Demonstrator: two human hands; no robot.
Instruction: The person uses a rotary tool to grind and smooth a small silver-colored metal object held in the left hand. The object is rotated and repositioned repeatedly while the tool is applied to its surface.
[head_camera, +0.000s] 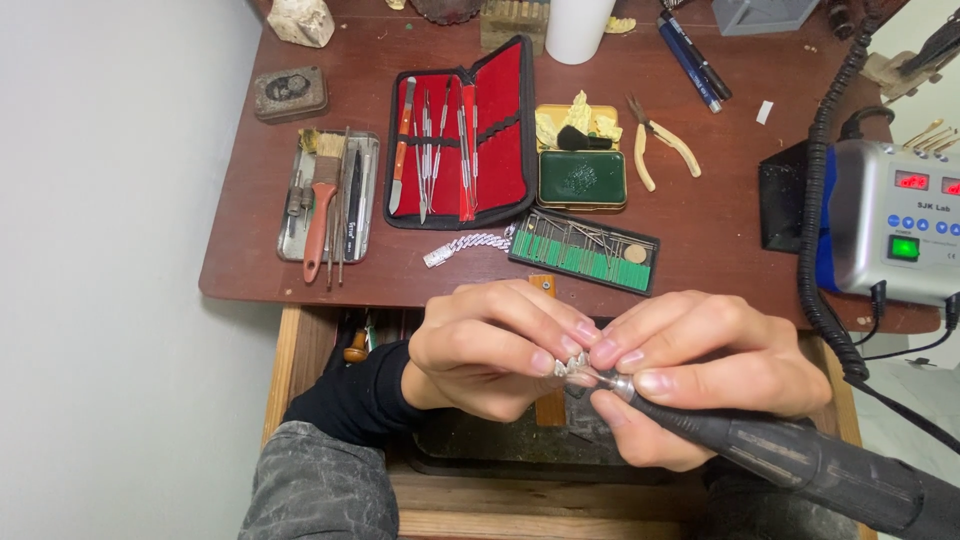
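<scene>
The left hand (490, 350) pinches a small silver piece (570, 366) between closed fingertips. The right hand (700, 375) is wrapped closed around a rotary handpiece (800, 460), its tip touching the piece. I judge grinding is underway; next needs steady, light pressure.

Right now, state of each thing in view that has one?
Left hand: pinching a small silver piece at the fingertips.
Right hand: gripping the rotary handpiece, tip at the piece.
Red instrument case: unzipped, lying open, tools strapped in.
Green tin: lid shut.
Bur block: uncovered, burs lying in it.
Control unit: powered, green button and red displays lit.
Yellow-handled pliers: handles spread.
</scene>
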